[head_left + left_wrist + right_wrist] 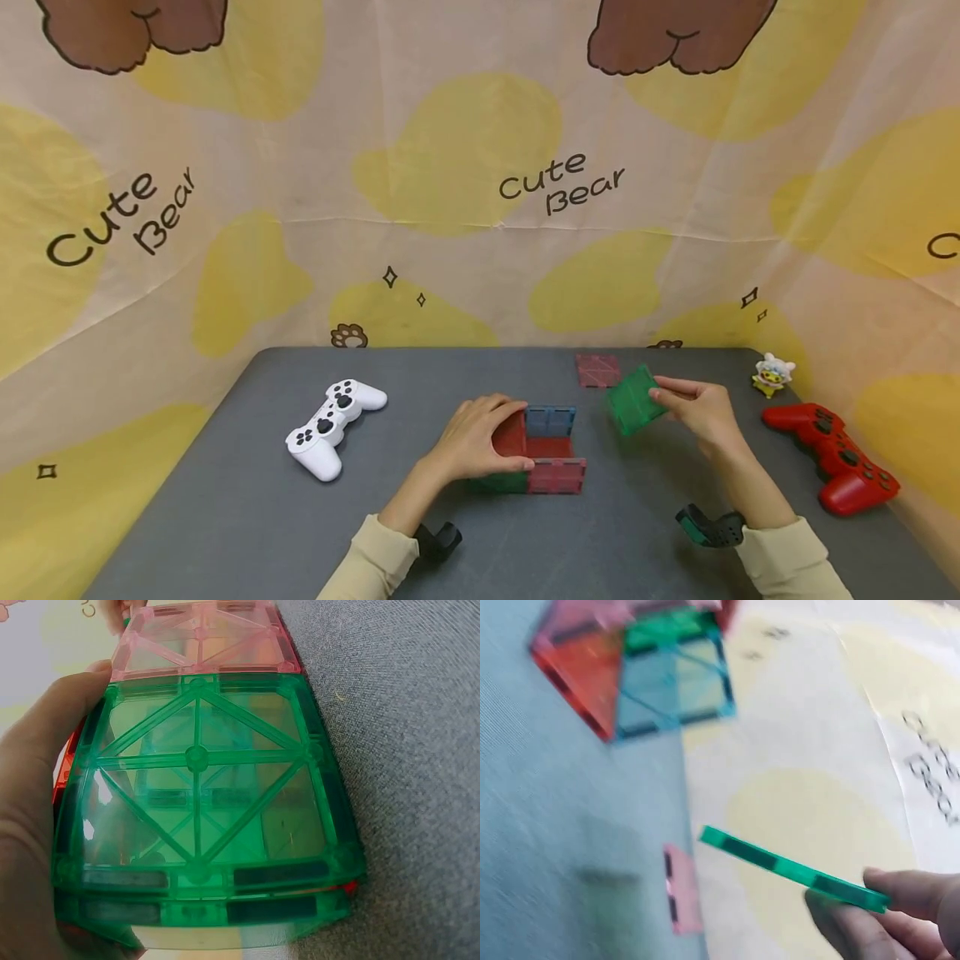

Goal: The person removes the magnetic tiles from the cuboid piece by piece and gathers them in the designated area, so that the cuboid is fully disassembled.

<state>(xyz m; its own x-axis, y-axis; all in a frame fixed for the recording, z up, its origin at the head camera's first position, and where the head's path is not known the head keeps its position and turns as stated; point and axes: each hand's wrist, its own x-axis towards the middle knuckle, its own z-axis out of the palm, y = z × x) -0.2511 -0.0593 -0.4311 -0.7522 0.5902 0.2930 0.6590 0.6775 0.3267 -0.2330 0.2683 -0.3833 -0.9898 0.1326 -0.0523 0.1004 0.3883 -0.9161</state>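
Your left hand (472, 437) is holding the box (557, 475), which sits on the gray surface (600, 542) just below the middle of the head view. Your thumb is on the near side and your fingers reach over to the far side, spread wide around it. The box is made of clear colored squares: pink and green in front, blue at the back, red inside. In the left wrist view, its green side fills most of the frame, with your hand along the left edge.

Your right hand (697, 408) pinches one green tile (632, 400) by its right edge, thumb and fingers close together. You hold the tile up off the surface, to the right of the box and not touching it. In the right wrist view you see the tile from its thin edge, at the lower right.

A pink tile (597, 371) lies flat just behind the green one. The white controller (333, 425) is to the left of your hands; the red controller (832, 458) and a little toy (772, 375) are at the right.
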